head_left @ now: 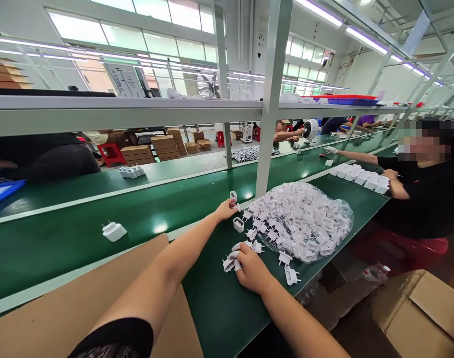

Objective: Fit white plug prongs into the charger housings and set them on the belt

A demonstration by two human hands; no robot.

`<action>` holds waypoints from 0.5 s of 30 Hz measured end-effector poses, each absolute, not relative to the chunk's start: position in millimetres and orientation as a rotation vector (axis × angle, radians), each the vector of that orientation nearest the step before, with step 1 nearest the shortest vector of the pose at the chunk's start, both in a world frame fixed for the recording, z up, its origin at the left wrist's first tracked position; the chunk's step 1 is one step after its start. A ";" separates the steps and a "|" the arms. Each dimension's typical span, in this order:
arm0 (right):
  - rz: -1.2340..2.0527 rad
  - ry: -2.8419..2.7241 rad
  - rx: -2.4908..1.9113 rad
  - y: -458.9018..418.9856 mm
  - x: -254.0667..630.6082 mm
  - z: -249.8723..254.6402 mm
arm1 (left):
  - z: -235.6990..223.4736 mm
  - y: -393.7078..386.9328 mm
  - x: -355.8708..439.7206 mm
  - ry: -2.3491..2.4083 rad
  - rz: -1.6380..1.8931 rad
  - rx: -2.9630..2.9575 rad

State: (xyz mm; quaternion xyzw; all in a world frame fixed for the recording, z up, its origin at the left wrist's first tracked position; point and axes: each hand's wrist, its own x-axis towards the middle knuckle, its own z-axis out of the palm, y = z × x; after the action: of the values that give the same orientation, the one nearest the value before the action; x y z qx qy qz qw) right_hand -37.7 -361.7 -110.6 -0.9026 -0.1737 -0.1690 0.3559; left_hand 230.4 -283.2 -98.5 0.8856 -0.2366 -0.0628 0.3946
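Observation:
My left hand (226,209) reaches forward over the green bench and pinches a small white plug part (233,196) held upright. My right hand (251,268) rests lower on the bench, fingers curled around several white plug parts (230,261). A lone white plug shell (239,224) stands between the two hands. To the right lies a big heap of white plug parts on clear plastic (301,219). Loose pieces (290,274) lie near the bench's front edge.
A white charger (113,231) lies on the green conveyor belt (81,233). Brown cardboard (70,303) covers the near left. A white post (269,99) rises behind the heap. A person in black (420,184) works at right beside white parts (361,176). A carton (420,311) sits on the floor.

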 end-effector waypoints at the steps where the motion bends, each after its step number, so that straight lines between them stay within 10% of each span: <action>1: -0.420 -0.444 -2.341 -361.5 -37.4 -109.7 | -99.6 -284.4 231.1 -0.587 -0.156 2.245; 15: -0.460 -0.623 -2.434 -363.7 -33.5 -114.3 | -91.0 -275.2 255.4 -0.216 -0.004 2.377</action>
State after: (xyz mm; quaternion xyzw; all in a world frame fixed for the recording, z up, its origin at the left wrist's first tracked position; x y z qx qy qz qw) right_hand -33.5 -363.7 -114.3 -0.9121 -0.2336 -0.1724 0.2895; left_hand 255.4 -275.2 -91.0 0.9257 -0.0842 -0.0014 0.3687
